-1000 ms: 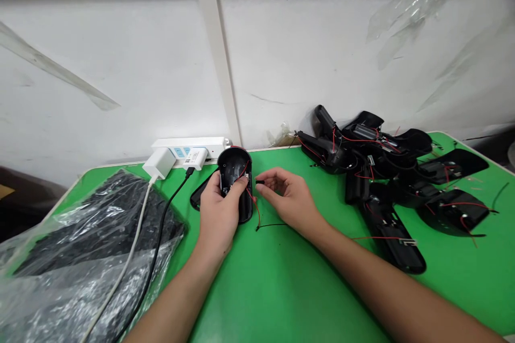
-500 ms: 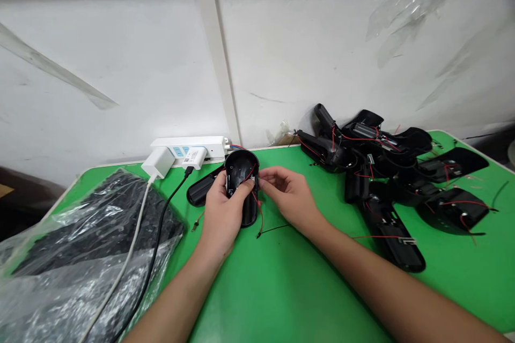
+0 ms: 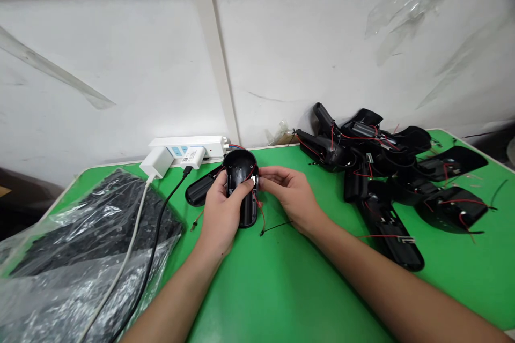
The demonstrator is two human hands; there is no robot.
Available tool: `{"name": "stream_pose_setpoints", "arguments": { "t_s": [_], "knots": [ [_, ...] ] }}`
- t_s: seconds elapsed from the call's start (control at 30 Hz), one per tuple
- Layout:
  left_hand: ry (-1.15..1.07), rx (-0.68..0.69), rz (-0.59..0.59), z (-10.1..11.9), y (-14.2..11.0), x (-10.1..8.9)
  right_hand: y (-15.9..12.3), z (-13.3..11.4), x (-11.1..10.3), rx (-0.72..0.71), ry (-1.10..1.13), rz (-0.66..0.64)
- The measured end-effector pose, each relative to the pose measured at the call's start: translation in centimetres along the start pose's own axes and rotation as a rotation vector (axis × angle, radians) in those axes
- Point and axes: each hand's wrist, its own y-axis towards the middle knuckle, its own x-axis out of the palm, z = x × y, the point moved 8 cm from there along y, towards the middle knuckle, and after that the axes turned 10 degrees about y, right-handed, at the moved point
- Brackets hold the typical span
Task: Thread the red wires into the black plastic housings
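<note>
1. Presently, black housing point(image 3: 238, 172) is clasped by left hand point(image 3: 222, 213) over green table point(image 3: 281, 289).
2. Right hand point(image 3: 295, 195) is pinched closed at housing's edge; contents are hidden.
3. Judged light, rigid; walls to be gripped, thin wires point(image 3: 263, 215) spared.

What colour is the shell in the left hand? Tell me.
The shell is black, seen best in the head view.

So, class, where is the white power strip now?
In the head view, the white power strip lies left of centre at the far edge of the green table, beside the wall, behind two white adapters and beyond the left hand.
</note>
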Motion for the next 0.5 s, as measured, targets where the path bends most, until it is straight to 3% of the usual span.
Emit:
{"name": "stream_pose_setpoints", "arguments": {
  "t_s": [0.2,0.5],
  "knots": [
    [0.054,0.074,0.142,0.4,0.3,-1.3,-0.1,0.1,-0.1,-0.011,0.017,-0.006],
    [0.123,0.107,0.164,0.4,0.4,-1.6,-0.3,0.2,0.1,0.024,0.019,0.029]
  ]
}}
